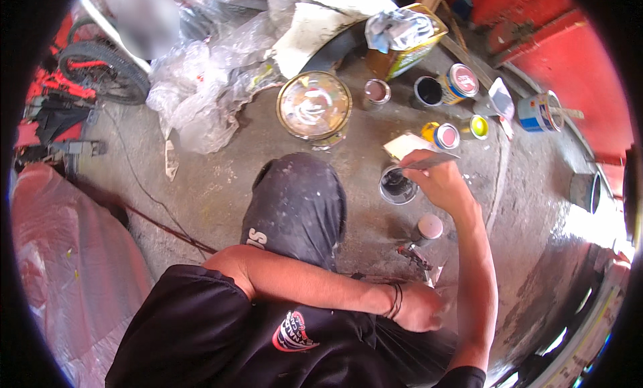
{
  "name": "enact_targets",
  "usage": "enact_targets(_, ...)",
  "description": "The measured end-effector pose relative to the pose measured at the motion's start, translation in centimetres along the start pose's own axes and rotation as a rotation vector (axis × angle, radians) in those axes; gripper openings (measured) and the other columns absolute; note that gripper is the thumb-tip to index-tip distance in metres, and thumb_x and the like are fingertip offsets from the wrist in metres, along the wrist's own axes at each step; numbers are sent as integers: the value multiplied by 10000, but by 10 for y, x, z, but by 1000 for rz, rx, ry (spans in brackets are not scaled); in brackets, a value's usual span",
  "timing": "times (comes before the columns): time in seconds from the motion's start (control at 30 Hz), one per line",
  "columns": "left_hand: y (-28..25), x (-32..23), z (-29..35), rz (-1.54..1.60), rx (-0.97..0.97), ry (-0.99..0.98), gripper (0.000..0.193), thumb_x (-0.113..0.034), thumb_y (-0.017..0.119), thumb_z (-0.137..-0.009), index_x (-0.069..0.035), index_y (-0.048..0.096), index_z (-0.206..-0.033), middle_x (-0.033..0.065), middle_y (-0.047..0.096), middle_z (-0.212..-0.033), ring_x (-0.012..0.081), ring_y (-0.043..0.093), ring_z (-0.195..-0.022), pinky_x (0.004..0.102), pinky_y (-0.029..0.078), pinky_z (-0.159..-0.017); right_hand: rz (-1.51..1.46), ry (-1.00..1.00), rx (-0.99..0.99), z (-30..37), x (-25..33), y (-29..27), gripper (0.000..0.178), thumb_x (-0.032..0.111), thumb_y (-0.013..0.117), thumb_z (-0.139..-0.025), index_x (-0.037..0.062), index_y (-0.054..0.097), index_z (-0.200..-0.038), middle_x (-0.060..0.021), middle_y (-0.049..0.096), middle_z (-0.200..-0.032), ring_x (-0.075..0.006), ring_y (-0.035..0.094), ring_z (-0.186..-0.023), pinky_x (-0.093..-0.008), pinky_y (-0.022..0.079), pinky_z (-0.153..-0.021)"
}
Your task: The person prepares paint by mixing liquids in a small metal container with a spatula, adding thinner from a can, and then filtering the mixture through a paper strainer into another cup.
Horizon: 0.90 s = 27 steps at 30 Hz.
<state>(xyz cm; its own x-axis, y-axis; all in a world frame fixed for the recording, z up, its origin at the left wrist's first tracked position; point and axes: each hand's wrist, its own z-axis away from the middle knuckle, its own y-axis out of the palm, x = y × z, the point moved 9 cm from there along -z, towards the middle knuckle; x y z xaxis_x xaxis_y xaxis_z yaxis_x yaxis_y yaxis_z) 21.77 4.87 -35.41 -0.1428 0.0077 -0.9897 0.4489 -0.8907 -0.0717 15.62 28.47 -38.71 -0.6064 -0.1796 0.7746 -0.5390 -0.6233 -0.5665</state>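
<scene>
Blade in R hand nr open can

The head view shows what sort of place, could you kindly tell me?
Likely a painting workshop: a large round paint-smeared metal can, a small round tin, yellow-green on top, and crumpled clear plastic sheeting.

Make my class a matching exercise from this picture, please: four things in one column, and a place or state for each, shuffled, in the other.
Column one:
1. Right hand
2. Left hand
3. Bicycle tyre
4. Large round tin

Column two:
A. Smeared with paint on top
B. Holding a flat tool
C. Upper left of the picture
D. Dark bands at the wrist

Pairs: 1-B; 2-D; 3-C; 4-A
</scene>
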Motion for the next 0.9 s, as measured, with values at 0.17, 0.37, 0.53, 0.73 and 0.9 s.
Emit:
enact_targets(0.17,-9,-13,19,-319,-109,124,419,-273,635,-1005,83,645,-1226,260,758,-990,431,760,-873,552,593,-810,131,-139,236,-91,-23,86,219,188,817,-901,87,817,-1095,-145,804,-1013,-306,774,-966,-431,600,-872)
enact_targets(0.37,25,25,33,-689,171,-232,343,-256,621,-1008,-15,692,-1241,164,771,-1016,329,771,-877,513,592,-748,169,-157,342,-139,-38,115,266,263,860,-857,84,828,-1051,-187,812,-1058,-384,776,-1021,-481,600,-921)
enact_targets(0.53,34,23,51,-632,478,-214,313,-215,655,-977,-38,711,-1229,122,783,-1043,303,791,-984,510,584,-755,321,-185,355,-150,-21,129,388,338,886,-811,39,822,-1049,-221,805,-1022,-432,765,-1028,-512,589,-935)
enact_targets(0.73,34,22,45,-660,316,-159,310,-212,643,-981,-38,713,-1227,121,773,-1041,313,786,-966,498,571,-803,291,-199,245,-149,-27,127,393,327,885,-800,40,819,-1060,-225,801,-1010,-438,762,-1035,-515,594,-918)
enact_targets(0.9,31,24,52,-683,290,-156,324,-221,649,-963,-34,711,-1220,131,759,-1033,317,775,-943,507,558,-794,145,-237,192,-136,-20,110,344,184,828,-843,3,797,-1133,-210,815,-1044,-360,802,-1011,-440,623,-927)
